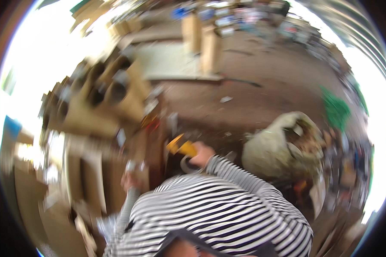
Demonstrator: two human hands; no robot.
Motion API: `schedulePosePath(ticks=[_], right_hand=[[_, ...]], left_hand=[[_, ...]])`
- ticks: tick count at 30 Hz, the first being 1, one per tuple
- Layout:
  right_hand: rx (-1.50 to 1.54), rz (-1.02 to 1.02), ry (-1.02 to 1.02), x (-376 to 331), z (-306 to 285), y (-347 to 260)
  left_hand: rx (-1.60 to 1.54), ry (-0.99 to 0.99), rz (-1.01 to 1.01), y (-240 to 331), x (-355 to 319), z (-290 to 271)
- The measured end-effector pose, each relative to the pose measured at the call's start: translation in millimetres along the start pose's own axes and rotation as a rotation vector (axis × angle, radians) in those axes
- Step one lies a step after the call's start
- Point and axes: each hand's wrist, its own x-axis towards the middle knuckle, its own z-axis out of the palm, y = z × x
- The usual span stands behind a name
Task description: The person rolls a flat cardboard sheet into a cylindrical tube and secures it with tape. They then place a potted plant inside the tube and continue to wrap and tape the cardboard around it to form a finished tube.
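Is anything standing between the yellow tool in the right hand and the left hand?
A reddish-brown strip runs between the yellow tool in the right hand and the left hand. With this blur and single view, I can't tell whether it rises high enough to block the way.

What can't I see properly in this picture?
All in the head view:
- Left hand: blur hides its fingers and whether it holds anything.
- Yellow tool in the right hand: blur hides what kind; the hand covers one end.
- Sack: its side hides what lies deep inside.
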Motion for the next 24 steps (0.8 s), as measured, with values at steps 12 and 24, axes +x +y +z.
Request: schedulePosePath(ticks=[12, 24], right_hand=[[-0.074, -0.277, -0.460, 88.8, 86.6, 29.2], [-0.161, -0.547, -0.717, 138.6, 223.5, -122.6]], left_hand=[[-0.076, 0.097, 0.073, -6.3, -15.2, 27.0], [-0.102, 0.349, 0.187, -15.9, -25.2, 46.6]])
